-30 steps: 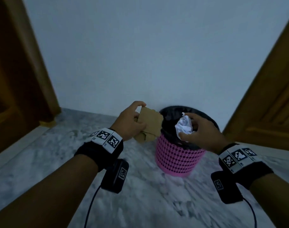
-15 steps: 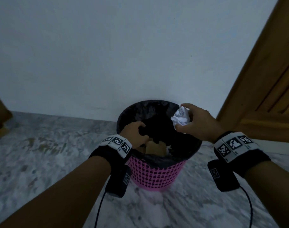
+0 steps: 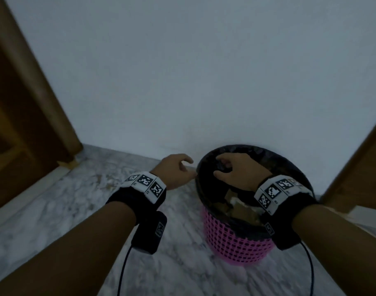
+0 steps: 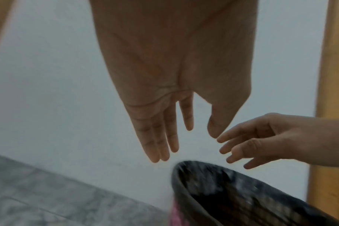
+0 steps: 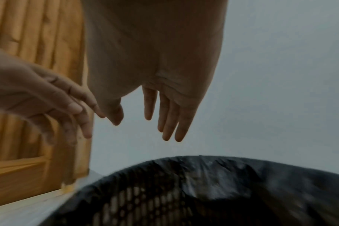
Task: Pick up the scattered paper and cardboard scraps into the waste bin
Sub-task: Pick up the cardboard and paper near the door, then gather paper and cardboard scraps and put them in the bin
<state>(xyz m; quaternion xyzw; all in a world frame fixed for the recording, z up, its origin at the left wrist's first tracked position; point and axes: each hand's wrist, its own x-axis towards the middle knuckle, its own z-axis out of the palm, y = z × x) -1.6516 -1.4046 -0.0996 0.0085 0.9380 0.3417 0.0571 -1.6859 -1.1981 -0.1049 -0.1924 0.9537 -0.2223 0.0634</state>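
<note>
A pink mesh waste bin (image 3: 236, 246) with a black liner (image 3: 289, 167) stands on the marble floor against the wall. Brown cardboard scraps (image 3: 242, 210) and a bit of white paper lie inside it. My right hand (image 3: 232, 167) hovers over the bin's mouth, fingers spread and empty. In the right wrist view those fingers (image 5: 170, 120) hang straight above the liner (image 5: 203, 183). My left hand (image 3: 178, 169) floats just left of the rim, relaxed and empty. The left wrist view shows its fingers (image 4: 161, 137) straight beside the bin (image 4: 242, 198).
A grey-white wall (image 3: 204, 71) rises right behind the bin. Wooden door frames stand at the left (image 3: 22, 103) and at the right (image 3: 358, 167). Marble floor (image 3: 75, 210) spreads out to the left and in front of the bin.
The right hand has let go of the crumpled white paper over the bin and now hangs empty. The left hand came out of the bin and moved left of the rim.
</note>
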